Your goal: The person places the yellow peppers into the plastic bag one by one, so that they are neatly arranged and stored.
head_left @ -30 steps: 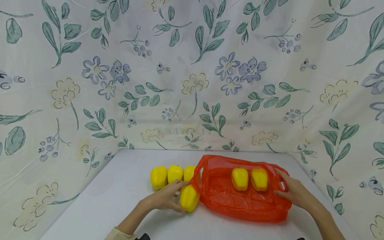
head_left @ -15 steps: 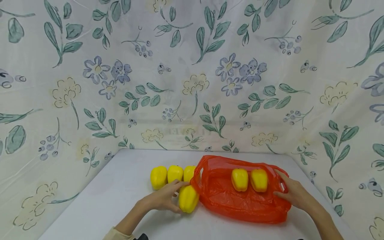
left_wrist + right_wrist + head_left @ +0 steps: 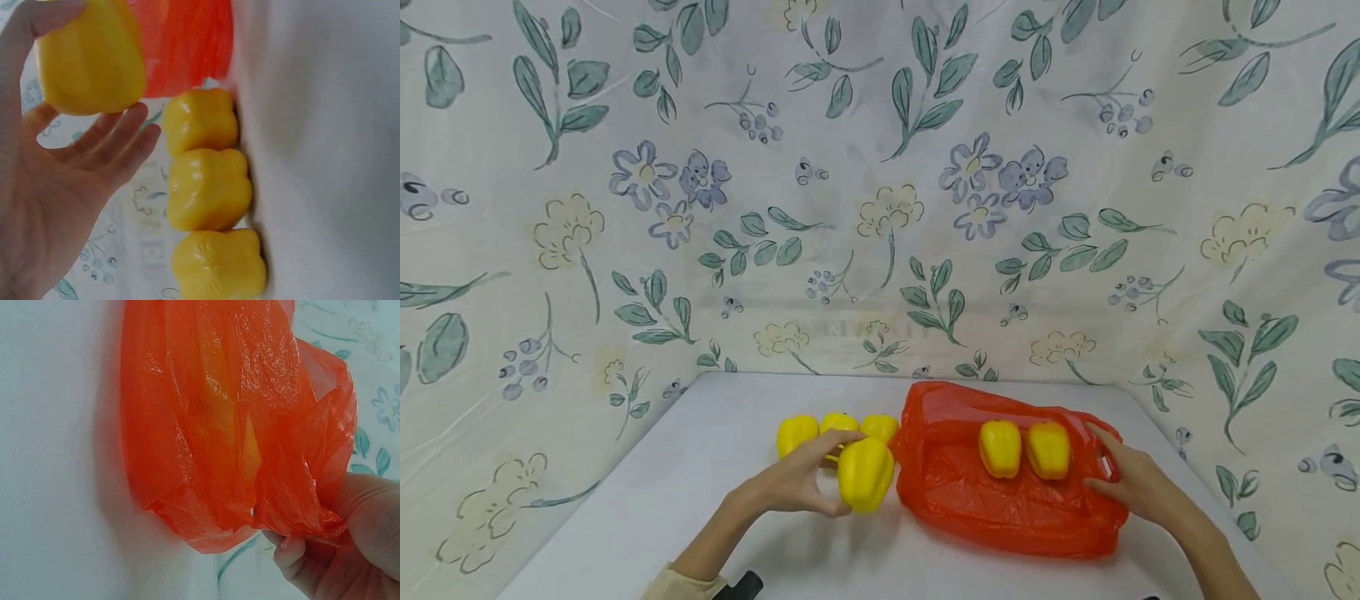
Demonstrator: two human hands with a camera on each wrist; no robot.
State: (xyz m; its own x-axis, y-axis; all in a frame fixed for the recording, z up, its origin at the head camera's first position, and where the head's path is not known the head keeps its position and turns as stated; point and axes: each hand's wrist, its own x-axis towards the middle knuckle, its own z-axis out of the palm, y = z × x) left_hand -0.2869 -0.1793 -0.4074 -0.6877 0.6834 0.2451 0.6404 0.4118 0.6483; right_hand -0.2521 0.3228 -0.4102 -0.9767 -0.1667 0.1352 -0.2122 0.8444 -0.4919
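Observation:
My left hand (image 3: 796, 477) holds a yellow bell pepper (image 3: 866, 475) between thumb and fingers, raised over the table just left of a red plastic bag (image 3: 1000, 525). In the left wrist view the same pepper (image 3: 94, 59) sits at the fingertips, with the thumb across it. My right hand (image 3: 1138, 482) pinches the right edge of the bag; the right wrist view shows the crumpled plastic (image 3: 300, 512) between thumb and fingers. Two yellow peppers lie inside the open bag, a left one (image 3: 1000, 448) and a right one (image 3: 1048, 451).
Three more yellow peppers stand in a row behind my left hand: a left one (image 3: 797, 435), a middle one (image 3: 840, 422) and a right one (image 3: 880, 427) close to the bag. A floral curtain (image 3: 880, 250) rises behind the white table (image 3: 647, 508) and along both sides.
My left hand has lifted its pepper off the table, up and slightly left, away from the bag's left edge. That edge now sits a little further right. The right hand has stayed put.

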